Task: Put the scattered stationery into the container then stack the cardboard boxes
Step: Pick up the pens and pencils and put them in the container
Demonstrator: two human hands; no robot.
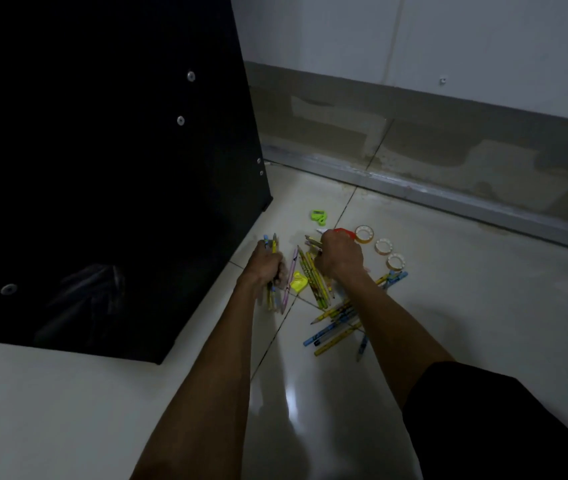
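The left hand (266, 263) is clamping its curled fingers round a bundle of pencils (273, 299), whose ends are sticking out far and near of the fist. The right hand (339, 256) is curling round a few pencils (313, 241), whose tips are poking out to its left. Both hands are hovering low over the tiled floor (449, 271). Between them a yellow piece (299, 281) is lying beside a row of loose pencils (315, 284). More scattered pencils (336, 320) are lying crossed in a heap nearer, under the right forearm. Just beyond the right hand a red object (343, 232) is showing, too hidden to identify. Three tape rolls (384, 246) are lying in a line to the right of it. Two green sharpeners (319, 216) are sitting farther off. A black cabinet (102, 168) is standing at the left, close to the left hand, and a pale wall (449, 46) is running along the far side.
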